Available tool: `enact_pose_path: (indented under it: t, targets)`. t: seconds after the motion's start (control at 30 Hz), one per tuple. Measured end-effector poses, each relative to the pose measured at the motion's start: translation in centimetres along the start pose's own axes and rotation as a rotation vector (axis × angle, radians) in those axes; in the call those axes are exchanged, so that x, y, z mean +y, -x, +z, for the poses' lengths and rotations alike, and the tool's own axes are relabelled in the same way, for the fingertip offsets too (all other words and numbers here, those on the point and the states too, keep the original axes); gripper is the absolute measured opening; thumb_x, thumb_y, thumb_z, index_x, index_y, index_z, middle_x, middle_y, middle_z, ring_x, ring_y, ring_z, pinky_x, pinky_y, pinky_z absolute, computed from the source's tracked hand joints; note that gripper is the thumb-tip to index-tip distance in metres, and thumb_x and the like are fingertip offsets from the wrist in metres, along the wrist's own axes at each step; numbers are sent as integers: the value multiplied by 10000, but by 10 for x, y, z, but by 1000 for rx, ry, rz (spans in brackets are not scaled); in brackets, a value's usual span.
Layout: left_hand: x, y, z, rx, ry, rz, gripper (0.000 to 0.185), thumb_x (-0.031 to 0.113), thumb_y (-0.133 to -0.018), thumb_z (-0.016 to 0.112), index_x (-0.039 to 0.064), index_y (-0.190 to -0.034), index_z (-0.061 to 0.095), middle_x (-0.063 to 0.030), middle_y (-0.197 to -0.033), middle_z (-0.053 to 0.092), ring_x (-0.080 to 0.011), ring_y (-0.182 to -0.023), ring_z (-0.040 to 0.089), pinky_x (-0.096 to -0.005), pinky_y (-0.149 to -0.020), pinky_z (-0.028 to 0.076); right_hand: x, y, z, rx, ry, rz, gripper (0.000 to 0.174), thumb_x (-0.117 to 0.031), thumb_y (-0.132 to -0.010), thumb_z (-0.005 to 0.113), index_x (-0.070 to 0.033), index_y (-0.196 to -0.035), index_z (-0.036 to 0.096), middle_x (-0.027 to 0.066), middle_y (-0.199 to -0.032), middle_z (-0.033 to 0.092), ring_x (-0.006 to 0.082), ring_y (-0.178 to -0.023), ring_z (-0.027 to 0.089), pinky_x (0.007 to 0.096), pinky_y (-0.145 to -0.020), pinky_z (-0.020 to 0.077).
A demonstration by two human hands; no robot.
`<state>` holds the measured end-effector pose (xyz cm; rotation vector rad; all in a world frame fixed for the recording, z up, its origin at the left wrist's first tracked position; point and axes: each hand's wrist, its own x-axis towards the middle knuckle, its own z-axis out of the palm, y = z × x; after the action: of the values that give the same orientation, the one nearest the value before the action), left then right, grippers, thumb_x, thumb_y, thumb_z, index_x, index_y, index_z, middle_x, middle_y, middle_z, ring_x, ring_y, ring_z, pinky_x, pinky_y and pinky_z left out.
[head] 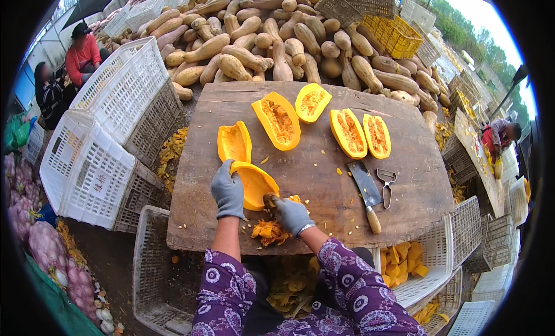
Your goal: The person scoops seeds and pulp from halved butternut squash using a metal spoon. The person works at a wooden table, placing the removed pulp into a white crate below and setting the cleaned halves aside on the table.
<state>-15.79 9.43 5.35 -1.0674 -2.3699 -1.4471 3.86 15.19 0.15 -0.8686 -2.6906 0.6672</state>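
My left hand [228,193], in a grey glove, grips the upper left rim of a hollowed squash half [256,183], tilted on the wooden board [312,219]. My right hand [292,215], also gloved, is closed around a small dark scraping tool [269,200], mostly hidden, at the lower right rim of that half. Stringy orange pulp [271,233] with seeds lies just below. Behind the held piece rests another scooped-out half [234,145]. Several squash halves with pulp and seeds inside, such as a large one [277,121], lie cut face up farther back.
A cleaver [366,186] and a metal peeler [386,184] lie on the board's right side. Whole squashes [247,58] are heaped behind it. White plastic crates [93,171] stand left; a crate of squash chunks [429,279] sits lower right. Other people work at both sides.
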Motion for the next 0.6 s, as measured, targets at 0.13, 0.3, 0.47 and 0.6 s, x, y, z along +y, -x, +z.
enact_pose_path:
  t: [0.13,0.3,0.47,0.6]
  targets:
    - [-7,-3,-7,40,-51,6,322,-21,-803,653,64,-1113,674,-168,-1013,702,-349,-911,673,-405,-812,544,5,14,-15,-102,91,80,384,-219,-943,569,-146,-1318,528,170,-934,670,373,-826,674,480,-675,537]
    - [-3,0,-5,49,-16,70,331,2,-795,669,79,-1116,677,-159,-1015,701,-351,-911,670,-407,-810,544,-41,-6,-30,160,-68,-138,375,-241,-937,600,-142,-1295,543,148,-857,651,357,-730,670,471,-608,528]
    - [4,4,-3,-7,-96,32,337,7,-796,672,82,-1124,675,-161,-1020,701,-358,-908,670,-414,-799,546,-39,-23,-21,171,-64,-84,354,-233,-927,610,-134,-1262,549,161,-886,662,361,-798,673,468,-673,536]
    - [-5,-2,-5,66,-20,14,346,8,-802,670,84,-1139,668,-163,-1014,702,-364,-903,669,-421,-792,546,-8,8,-11,29,-87,113,354,-269,-941,607,-129,-1267,612,194,-980,684,395,-869,658,464,-763,533]
